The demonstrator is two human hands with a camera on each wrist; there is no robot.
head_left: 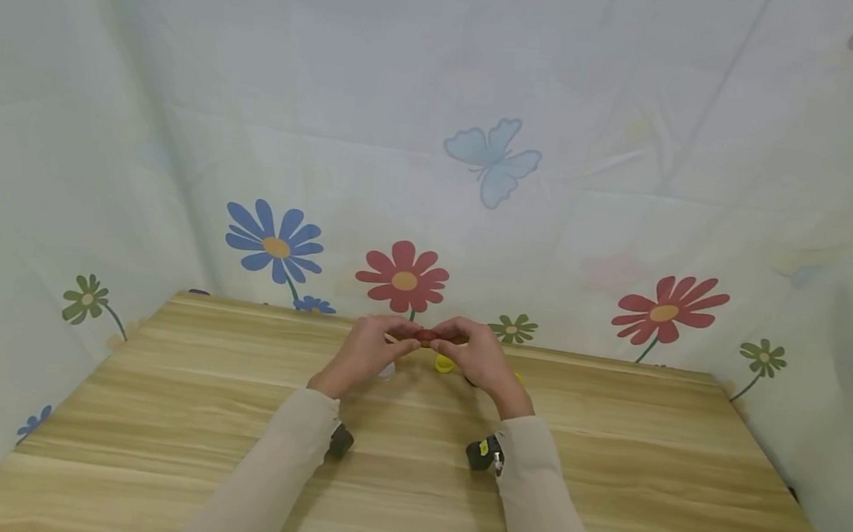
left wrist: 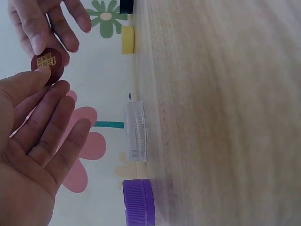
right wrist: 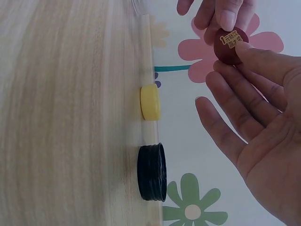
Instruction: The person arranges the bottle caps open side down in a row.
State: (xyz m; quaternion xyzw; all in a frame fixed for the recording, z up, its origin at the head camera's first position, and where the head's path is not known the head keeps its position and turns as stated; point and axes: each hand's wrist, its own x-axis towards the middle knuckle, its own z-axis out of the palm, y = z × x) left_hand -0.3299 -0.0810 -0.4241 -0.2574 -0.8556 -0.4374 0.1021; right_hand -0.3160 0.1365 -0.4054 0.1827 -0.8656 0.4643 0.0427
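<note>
A round dark-red bottle cap (head_left: 427, 338) with gold printing on its face is held up between both hands, above the far part of the table. My left hand (head_left: 367, 351) pinches one side with thumb and forefinger, while my right hand (head_left: 481, 359) pinches the opposite side in the same way. In the left wrist view the gold marks show on the cap (left wrist: 56, 67), partly covered by the left thumb. Seen from the right wrist, the right thumb overlaps the edge of the cap (right wrist: 225, 50), and the other right fingers extend behind and below it.
Below the hands, several more caps stand on the wooden table (head_left: 409, 490): a yellow one (right wrist: 150, 102), a black one (right wrist: 151, 172), a clear ridged one (left wrist: 135, 132) and a purple one (left wrist: 137, 202). A flower-printed cloth (head_left: 345, 159) hangs behind the table's far edge.
</note>
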